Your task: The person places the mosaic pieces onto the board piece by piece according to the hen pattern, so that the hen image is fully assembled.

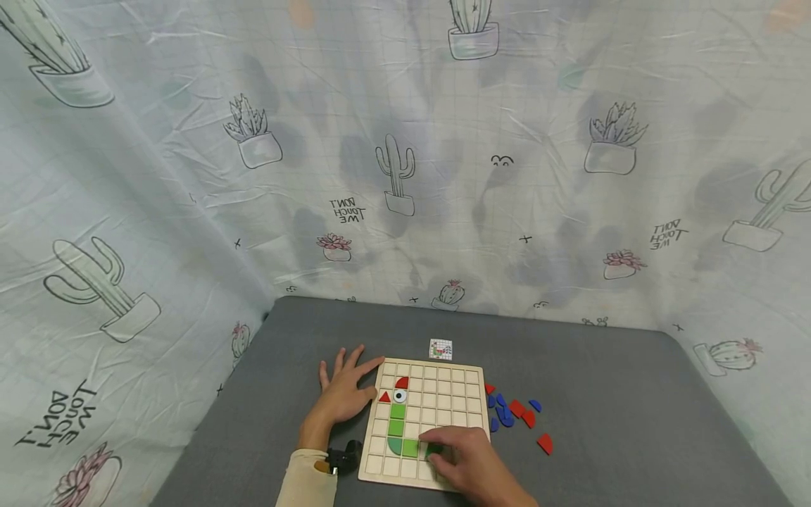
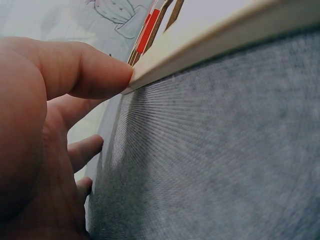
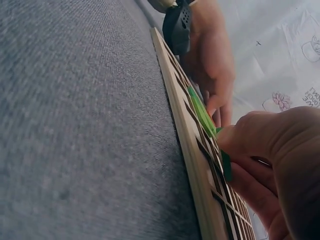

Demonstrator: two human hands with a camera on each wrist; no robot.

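My left hand [image 1: 342, 394] lies flat on the grey bench [image 1: 633, 422], fingers spread and relaxed, holding nothing; its fingertip [image 2: 117, 75] presses against the left edge of the wooden grid board [image 1: 472, 394], near the board's far left corner. My right hand [image 1: 472, 465] sits over the near right part of the board, and its grip is clamped on a green piece [image 1: 434, 448], pinched between thumb and fingers right at the board's surface; in the right wrist view the green piece [image 3: 226, 165] shows as a thin sliver just under my fingers [image 3: 260, 145], at or just above the board's top face, though I cannot tell whether it is fully seated in a cell. On the board, green tiles [image 1: 397, 426] run in a column down from a white eye tile [image 1: 400, 396] and turn along the row toward my right hand, with red pieces [image 1: 402, 383] beside and above the eye. Loose red and blue pieces [image 1: 516, 412] lie scattered on the bench just off the board's right edge. A small pattern card [image 1: 441, 349] rests on the bench just beyond the board's far edge. A cactus-print cloth [image 1: 405, 141] hangs behind and to both sides of the bench.
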